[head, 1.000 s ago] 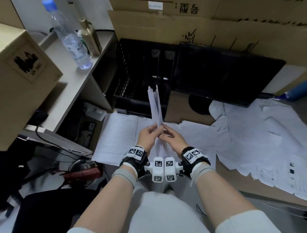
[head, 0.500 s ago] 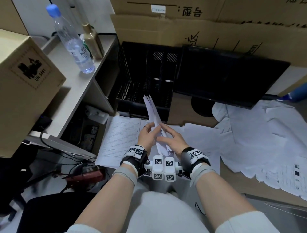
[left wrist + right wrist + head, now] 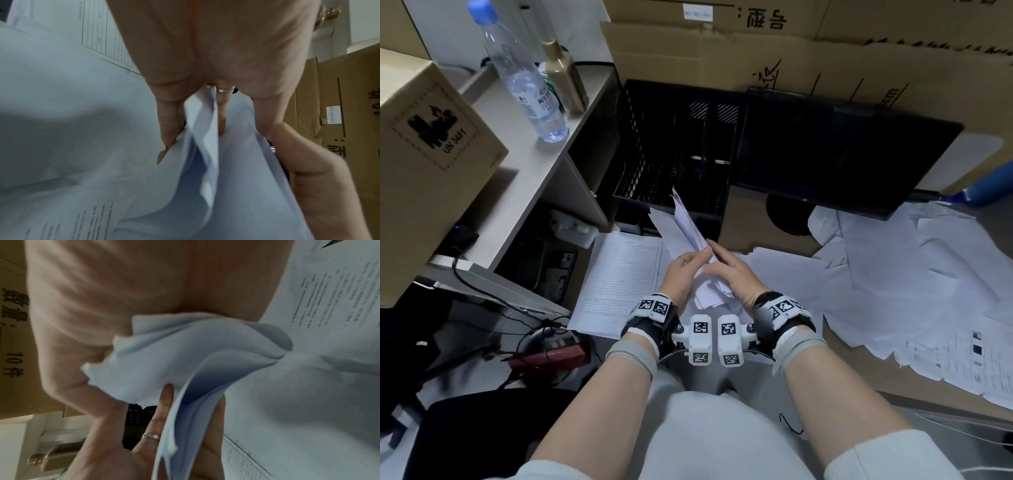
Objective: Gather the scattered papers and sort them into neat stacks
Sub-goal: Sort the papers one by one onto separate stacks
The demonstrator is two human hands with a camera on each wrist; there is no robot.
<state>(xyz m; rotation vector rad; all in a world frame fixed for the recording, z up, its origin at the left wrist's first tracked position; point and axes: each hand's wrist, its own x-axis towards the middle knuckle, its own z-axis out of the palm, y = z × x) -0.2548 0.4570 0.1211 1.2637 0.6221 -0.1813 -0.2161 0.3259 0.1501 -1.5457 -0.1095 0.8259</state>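
A bundle of white papers (image 3: 681, 224) stands on edge between both hands and leans to the left, in front of the black mesh rack (image 3: 671, 137). My left hand (image 3: 683, 274), with a ring on it, grips the bundle's left side; in the left wrist view its fingers (image 3: 170, 123) pinch the sheets (image 3: 205, 162). My right hand (image 3: 729, 274) holds the right side, fingers laid along the paper, and the crumpled lower edges (image 3: 164, 353) bunch against its palm. A printed form (image 3: 619, 274) lies flat under the hands. Loose sheets (image 3: 911, 274) lie spread to the right.
A dark monitor (image 3: 839, 150) stands behind the loose sheets, with cardboard boxes (image 3: 756, 58) behind it. On a shelf (image 3: 534, 164) at the left stand a water bottle (image 3: 524, 78), a gold bottle (image 3: 565, 78) and a carton (image 3: 428, 164). Cables and a red device (image 3: 548, 354) lie lower left.
The paper bundle has tipped from nearly upright to leaning left and sits lower between the hands. Both hands keep their hold.
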